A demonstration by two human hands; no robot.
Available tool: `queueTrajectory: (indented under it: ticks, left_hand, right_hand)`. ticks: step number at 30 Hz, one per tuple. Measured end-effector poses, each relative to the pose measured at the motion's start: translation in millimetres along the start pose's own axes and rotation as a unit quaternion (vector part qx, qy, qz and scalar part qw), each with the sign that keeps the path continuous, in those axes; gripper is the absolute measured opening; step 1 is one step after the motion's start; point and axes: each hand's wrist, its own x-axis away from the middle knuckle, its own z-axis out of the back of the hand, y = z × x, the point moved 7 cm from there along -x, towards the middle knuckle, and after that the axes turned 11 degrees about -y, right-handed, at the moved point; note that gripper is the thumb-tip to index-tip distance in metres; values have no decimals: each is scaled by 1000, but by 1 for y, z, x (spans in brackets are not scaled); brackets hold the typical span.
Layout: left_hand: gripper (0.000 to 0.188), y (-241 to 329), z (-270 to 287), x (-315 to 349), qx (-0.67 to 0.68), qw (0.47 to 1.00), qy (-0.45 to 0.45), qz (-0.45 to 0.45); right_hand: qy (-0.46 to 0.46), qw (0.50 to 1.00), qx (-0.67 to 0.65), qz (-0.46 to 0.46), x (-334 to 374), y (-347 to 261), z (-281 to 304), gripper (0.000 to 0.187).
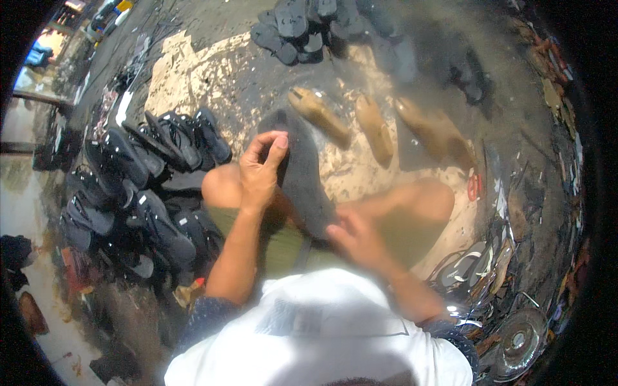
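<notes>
A long dark grey sandal sole (300, 170) is held over my lap, its wide toe end away from me and its narrower heel end close to me. My left hand (259, 174) grips its left edge near the middle, fingers curled and the thumb raised along the side. At the heel end, my right hand (356, 237) has its thumb and fingers closed at the edge of the sole; that hand is slightly blurred. Beyond the sole lie several yellow-brown shoe lasts, among them a slim upright one (374, 132) and a larger one (432, 128) to its right.
Many black sandals (161, 225) are heaped on my left. More dark sandals (293, 26) are piled at the far side. Worn cardboard (177, 71) covers part of the floor. A small red object (475, 186), loose scraps and a round metal disc (520, 340) lie to my right.
</notes>
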Motion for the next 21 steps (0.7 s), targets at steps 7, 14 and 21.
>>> queueTrajectory:
  ticks: [7,14,21]
  left_hand:
    - [29,14,-10,55,-77,991,-90,63]
    - [54,47,-37,80,-238,965,-100,-44]
    - [58,24,-40,84,-133,983,-115,48]
  right_hand:
    - [-104,963,-248,6,-22,8,16,60]
    - [-2,990,-142,28,-63,-43,6,56]
    - [15,986,-156,47,-61,-9,-1,40]
